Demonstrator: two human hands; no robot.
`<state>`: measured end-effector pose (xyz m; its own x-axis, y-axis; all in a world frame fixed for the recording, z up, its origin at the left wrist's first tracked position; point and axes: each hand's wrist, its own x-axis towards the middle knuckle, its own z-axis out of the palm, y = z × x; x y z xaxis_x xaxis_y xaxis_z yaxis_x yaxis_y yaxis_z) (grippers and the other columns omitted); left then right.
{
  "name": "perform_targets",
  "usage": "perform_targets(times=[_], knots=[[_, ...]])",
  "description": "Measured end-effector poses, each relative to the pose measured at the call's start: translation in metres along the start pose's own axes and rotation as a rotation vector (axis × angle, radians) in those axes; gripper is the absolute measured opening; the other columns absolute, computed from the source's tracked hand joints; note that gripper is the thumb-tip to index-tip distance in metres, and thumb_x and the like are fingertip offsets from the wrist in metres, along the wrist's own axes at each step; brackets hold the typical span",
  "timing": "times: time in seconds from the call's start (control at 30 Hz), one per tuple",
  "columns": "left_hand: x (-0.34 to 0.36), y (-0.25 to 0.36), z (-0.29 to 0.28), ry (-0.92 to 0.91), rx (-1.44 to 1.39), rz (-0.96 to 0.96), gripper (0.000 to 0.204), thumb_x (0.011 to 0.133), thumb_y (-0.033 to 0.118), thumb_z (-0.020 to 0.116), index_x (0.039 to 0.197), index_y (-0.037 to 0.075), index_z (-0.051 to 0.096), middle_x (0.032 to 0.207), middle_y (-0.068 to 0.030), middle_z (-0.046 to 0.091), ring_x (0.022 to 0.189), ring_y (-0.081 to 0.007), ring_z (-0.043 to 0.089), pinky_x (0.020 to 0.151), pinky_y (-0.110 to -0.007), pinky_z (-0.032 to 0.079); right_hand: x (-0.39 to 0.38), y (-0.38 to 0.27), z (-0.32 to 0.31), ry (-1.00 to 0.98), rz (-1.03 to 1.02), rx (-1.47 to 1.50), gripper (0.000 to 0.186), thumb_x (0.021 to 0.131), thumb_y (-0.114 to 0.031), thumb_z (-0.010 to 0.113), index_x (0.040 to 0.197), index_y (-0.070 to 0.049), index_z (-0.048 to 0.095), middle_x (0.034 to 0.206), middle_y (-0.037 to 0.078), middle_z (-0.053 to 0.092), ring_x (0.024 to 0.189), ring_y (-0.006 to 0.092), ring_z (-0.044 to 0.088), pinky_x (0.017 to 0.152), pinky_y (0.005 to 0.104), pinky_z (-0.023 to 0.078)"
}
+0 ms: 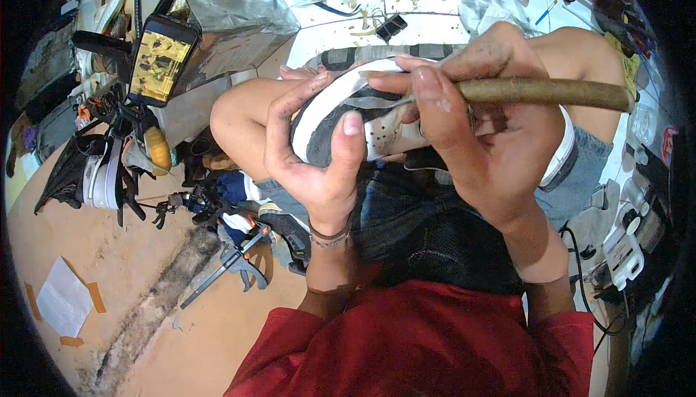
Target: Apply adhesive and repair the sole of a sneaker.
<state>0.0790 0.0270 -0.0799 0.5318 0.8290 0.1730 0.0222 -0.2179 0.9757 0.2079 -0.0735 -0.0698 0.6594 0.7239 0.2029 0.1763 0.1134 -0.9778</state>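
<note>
My left hand (pixel 319 150) is closed round a dark sneaker with a white rubber sole edge (pixel 310 127), its thumb pressed on the dark upper. A light panel with small punched holes (pixel 384 136) shows between my hands. In my right hand (pixel 482 129) is a tool with a long brown wooden handle (pixel 544 94), pointing out to the right. Toward the sneaker's rim a thin greyish strip (pixel 373 102) runs from the right fingertips; whether it is part of the tool I cannot tell. The right fingertips touch the sole edge. Beneath my right wrist another white-soled shoe (pixel 560 154) partly shows.
A phone on a holder (pixel 164 61) stands at the left, by a grey plastic-covered box (pixel 235 31). Shoes (pixel 101 176) and a bar clamp (pixel 228 270) lie left. A black binder clip (pixel 391 27) and scraps lie ahead. At right, a cable (pixel 580 274) trails past a white power strip (pixel 625 263).
</note>
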Motion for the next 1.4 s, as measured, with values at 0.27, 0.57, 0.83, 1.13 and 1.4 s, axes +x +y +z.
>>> perform_targets(times=[0.27,0.57,0.83,1.13,1.4], knots=[[0.001,-0.002,-0.004,-0.008,-0.024,-0.028,0.038,0.078,0.008,0.07,0.111,-0.004,0.053,0.111,-0.0173,0.061,0.109,-0.0243,0.056,0.104,-0.04,0.037,-0.006,0.003,0.004,0.019,-0.119,-0.005,0.012,0.092,0.002,0.054,0.097,0.005,0.043,0.083,0.014,0.06,0.087,0.0312,0.07,0.089,0.0471,0.054],[0.0,0.003,-0.004,-0.019,-0.055,-0.024,0.041,0.077,0.011,0.073,0.111,-0.004,0.053,0.109,-0.016,0.062,0.106,-0.0243,0.058,0.106,-0.041,0.035,-0.004,-0.001,-0.004,-0.013,-0.013,0.05,0.011,0.094,-0.002,0.051,0.096,0.004,0.041,0.082,0.013,0.06,0.085,0.0324,0.07,0.09,0.0472,0.053],[-0.002,0.002,-0.005,-0.042,0.005,0.015,0.042,0.077,0.009,0.072,0.111,-0.005,0.052,0.11,-0.0162,0.061,0.106,-0.0255,0.059,0.106,-0.042,0.036,-0.003,-0.001,0.0,-0.041,-0.072,0.059,0.012,0.091,0.002,0.056,0.093,0.005,0.045,0.081,0.011,0.06,0.088,0.029,0.07,0.09,0.0429,0.053],[-0.002,0.005,-0.001,-0.023,0.011,-0.031,0.042,0.077,0.007,0.071,0.112,-0.005,0.052,0.11,-0.016,0.061,0.107,-0.0243,0.058,0.104,-0.041,0.037,-0.007,0.0,0.004,0.048,-0.04,0.061,0.01,0.092,0.003,0.053,0.095,0.005,0.044,0.084,0.014,0.063,0.088,0.0301,0.07,0.091,0.0426,0.053],[-0.003,0.006,-0.005,-0.044,0.038,-0.011,0.043,0.075,0.01,0.072,0.111,-0.005,0.053,0.108,-0.0152,0.061,0.108,-0.024,0.057,0.105,-0.04,0.036,-0.01,0.001,-0.002,0.025,-0.004,0.188,0.01,0.093,0.0,0.05,0.098,0.004,0.042,0.081,0.016,0.063,0.088,0.0326,0.069,0.094,0.0503,0.05]])
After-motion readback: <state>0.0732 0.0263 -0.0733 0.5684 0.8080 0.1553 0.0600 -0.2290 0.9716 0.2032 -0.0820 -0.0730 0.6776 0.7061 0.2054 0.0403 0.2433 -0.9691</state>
